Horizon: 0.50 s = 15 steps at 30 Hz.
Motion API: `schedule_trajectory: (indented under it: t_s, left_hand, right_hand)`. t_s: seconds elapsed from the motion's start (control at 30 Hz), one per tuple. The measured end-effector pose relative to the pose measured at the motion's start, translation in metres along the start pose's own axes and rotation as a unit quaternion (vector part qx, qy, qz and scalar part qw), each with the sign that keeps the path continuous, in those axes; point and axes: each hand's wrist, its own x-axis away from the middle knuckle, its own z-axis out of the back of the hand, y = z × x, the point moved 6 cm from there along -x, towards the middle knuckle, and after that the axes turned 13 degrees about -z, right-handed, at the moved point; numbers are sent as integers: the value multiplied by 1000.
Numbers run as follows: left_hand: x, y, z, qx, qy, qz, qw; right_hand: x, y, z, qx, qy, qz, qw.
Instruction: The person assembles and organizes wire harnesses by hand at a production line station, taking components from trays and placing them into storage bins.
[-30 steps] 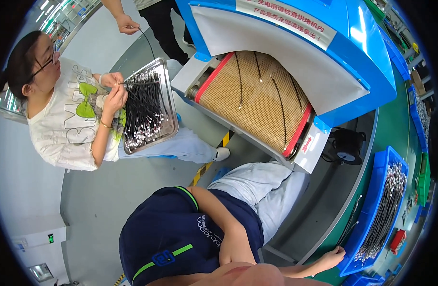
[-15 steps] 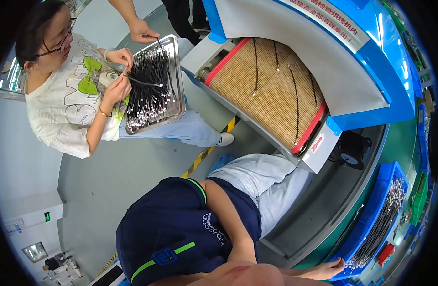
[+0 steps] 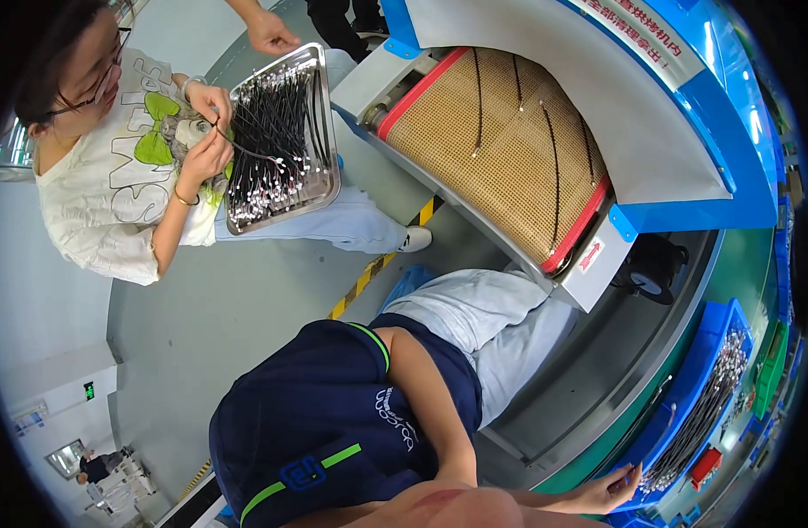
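One hand of mine shows: my right hand (image 3: 602, 495), at the near wall of the long blue bin (image 3: 691, 377), thumb and fingers drawn narrow; I cannot tell whether a cable is pinched there. My left forearm (image 3: 430, 400) crosses my body and its hand is hidden, so I cannot tell how that one stands. Beyond my fingertips, black cables (image 3: 699, 422) lie bundled in the bin, their long axis following its length from lower left to upper right, with pale connectors crowding both ends. A few loose black cables (image 3: 637, 431) lie on the green bench between the bin and the bench edge, pointing much the same way. Past the bin sits a red box (image 3: 706, 466).

Farther out, four cables lie apart on the brown mesh belt (image 3: 510, 189), mostly pointing toward me.

Across from me, a seated co-worker (image 3: 96, 207) pinches a black cable (image 3: 250, 153) slanting down to the right over a metal tray (image 3: 333, 167).

Compared with half a second ago, my fingertips sit slightly higher by the bin wall; the standing co-worker's hand (image 3: 270, 33), which then held a cable over the tray, is now just above its rim.
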Motion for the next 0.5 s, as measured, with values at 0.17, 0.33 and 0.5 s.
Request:
schedule_trajectory:
  t_s: [0.17,0.33,0.5]
  left_hand:
    - [2,11,9,18,-12,0,1000]
    - [52,36,73,-417,152,102,890]
    - [141,75,113,-857,88,308,404]
  right_hand:
    - [33,-71,-38,-42,-157,64,985]
    - [82,-98,-94,-122,-371,21,920]
    - [101,-97,-115,-138,-442,2,886]
